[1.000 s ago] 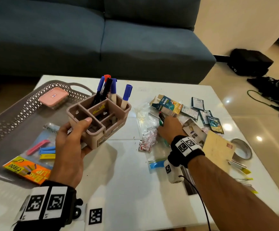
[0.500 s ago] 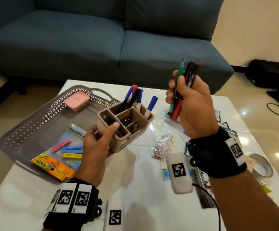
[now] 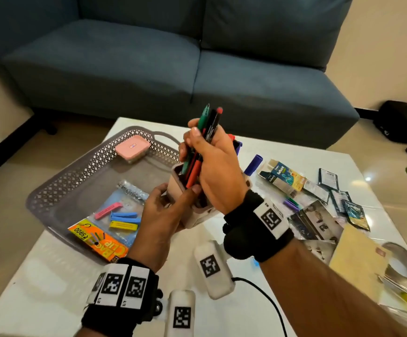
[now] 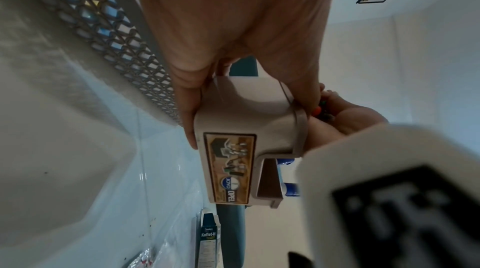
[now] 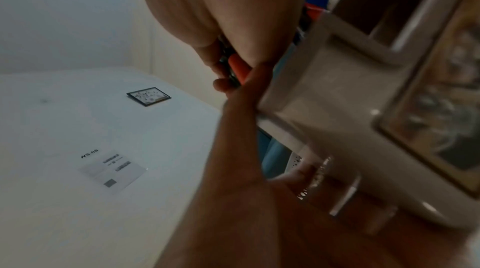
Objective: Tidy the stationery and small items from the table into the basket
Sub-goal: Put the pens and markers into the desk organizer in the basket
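A white coffee table [image 3: 115, 283] stands in front of a blue sofa [image 3: 149, 59] on a pale tiled floor. On the table's far left lies a grey lattice basket [image 3: 81, 171], shallow and open, so that items can be dropped in from above. Inside it, a pink case [image 3: 132, 148] is seen at the far end and a pack of coloured bag clips [image 3: 110, 222] at the near end.

Just right of the basket, a beige desk organiser [image 4: 233, 139] is held off the table by the left hand [image 3: 163, 215], whose fingers and thumb are curled round its end, apparently to steady it for loading. Above it, a bundle of pens [image 3: 202, 142], green, black and red, is gripped upright in the closed right hand [image 3: 212, 166], their lower ends lowered into a near compartment of the organiser. The pens are probably kept vertical so that they slide in together. Blue-capped markers [image 3: 253, 164] already stand in a far compartment.

On the table's right side, items still to be tidied are scattered: a Koflet-H box [image 3: 282, 178], dark sachets [image 3: 343, 200], printed photographs [image 3: 316, 220], a tan envelope [image 3: 357, 254] and a tape roll [image 3: 406, 263].
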